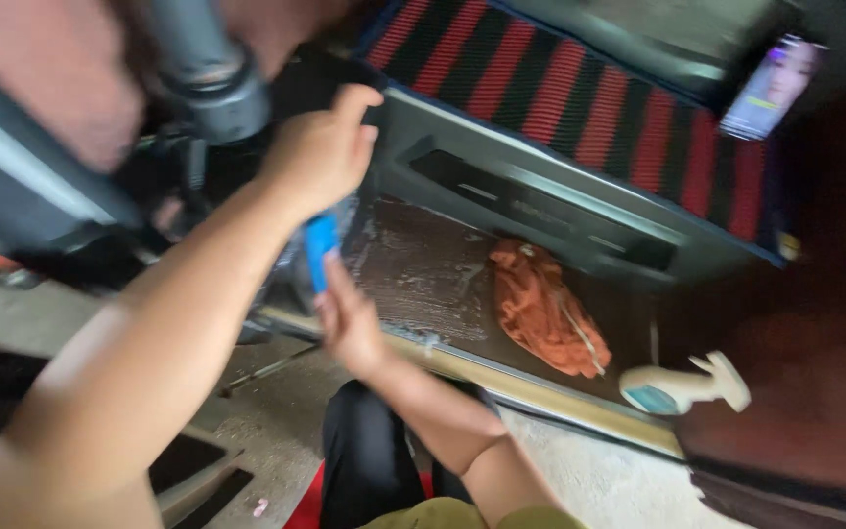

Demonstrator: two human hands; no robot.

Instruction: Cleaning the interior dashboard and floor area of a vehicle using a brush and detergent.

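Note:
My left hand (320, 147) reaches forward into a car footwell, its fingers closed around the top of a blue tool handle (320, 250) that hangs down from it. Just below, my right hand (347, 318) is raised with its fingertips against the lower end of that handle; motion blur hides whether it grips it. Both hands are over the left end of a wet, foamy brown floor panel (423, 274). An orange cloth (545, 309) lies crumpled on the panel to the right of my hands.
A white spray bottle (682, 387) lies on the door sill (540, 387) at the right. A red-and-black striped mat (580, 88) covers the area beyond, with a lit phone (771, 88) at its far right. A grey cylinder (208, 69) looms upper left.

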